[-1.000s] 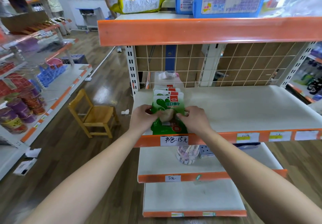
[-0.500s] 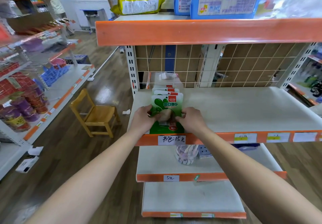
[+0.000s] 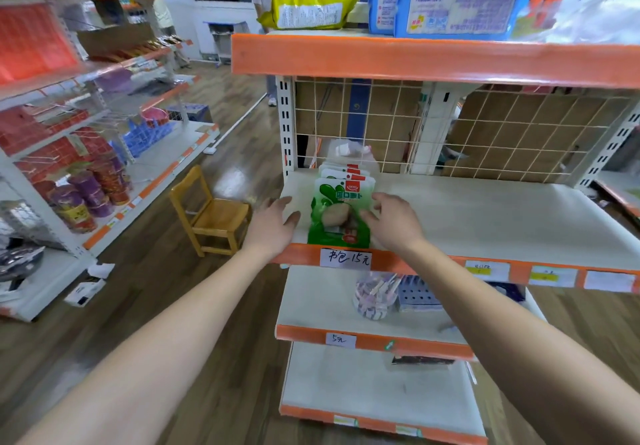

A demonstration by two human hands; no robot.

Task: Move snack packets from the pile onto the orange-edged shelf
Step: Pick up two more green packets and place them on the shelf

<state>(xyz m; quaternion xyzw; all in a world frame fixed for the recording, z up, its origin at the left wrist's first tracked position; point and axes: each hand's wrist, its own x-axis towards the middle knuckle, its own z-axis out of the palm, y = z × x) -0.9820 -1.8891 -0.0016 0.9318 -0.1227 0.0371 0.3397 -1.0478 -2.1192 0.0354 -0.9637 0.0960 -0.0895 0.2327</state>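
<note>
A green snack packet (image 3: 341, 212) stands at the front left of the orange-edged shelf (image 3: 485, 223), leaning back on a short row of like packets (image 3: 346, 172) behind it. My left hand (image 3: 273, 225) hovers just left of the packet with relaxed fingers, apart from it. My right hand (image 3: 391, 218) is at the packet's right edge, fingers loosely spread, fingertips close to or brushing it. Neither hand holds anything.
A wire grid (image 3: 485, 126) backs the shelf. The top shelf carries a yellow bag (image 3: 308, 8) and blue packs (image 3: 453, 1). Lower shelves hold a jar (image 3: 375, 294) of small items. A small wooden chair (image 3: 211, 212) stands on the floor left, beside another stocked rack (image 3: 86, 181).
Both hands gripped the green packet's sides earlier; now they have let go and drawn apart, the left hand pulling back toward the shelf's left edge. The packet stays standing.
</note>
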